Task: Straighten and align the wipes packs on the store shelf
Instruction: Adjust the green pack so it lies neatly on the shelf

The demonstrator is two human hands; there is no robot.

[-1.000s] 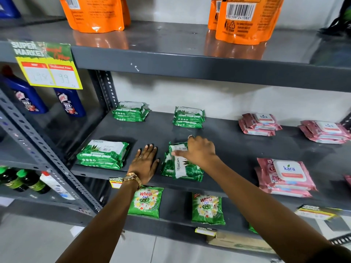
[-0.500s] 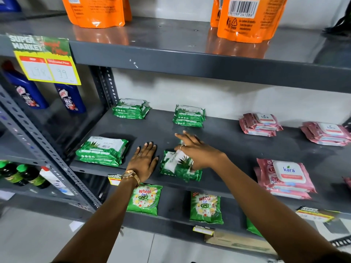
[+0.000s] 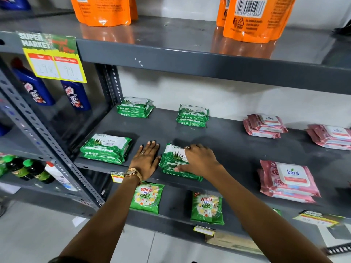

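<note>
Clearly the attention is on the front-centre stack of green soft-plastic aloe wipes packs (image 3: 177, 162), which lies near the front lip of the dark grey metal shelf (image 3: 228, 147). The right hand (image 3: 199, 161) lies over the stack's right part, fingers (image 3: 197, 148) curled down across the top pack and the thumb low against the near side, so it has a loose clasp on the stack; I judge that grip lets the hand turn or slide the whole pile at once.

The left hand (image 3: 147, 161) lies flat on the shelf just beside the stack's left edge, fingers spread and holding nothing. It seems to serve as a stop or straight-edge for the packs to be nudged against, though whether it touches the stack I cannot tell.

The stack looks slightly skewed against the shelf front, while the neighbouring green wipes stack at front left (image 3: 106, 148) sits squarer. Two more green stacks, back left (image 3: 134, 107) and back centre (image 3: 192, 115), stand by the wall, and the pink flip-lid wipes packs at front right (image 3: 288, 180) lie well apart. Lining this stack up under the back-centre one looks like the aim.
</note>
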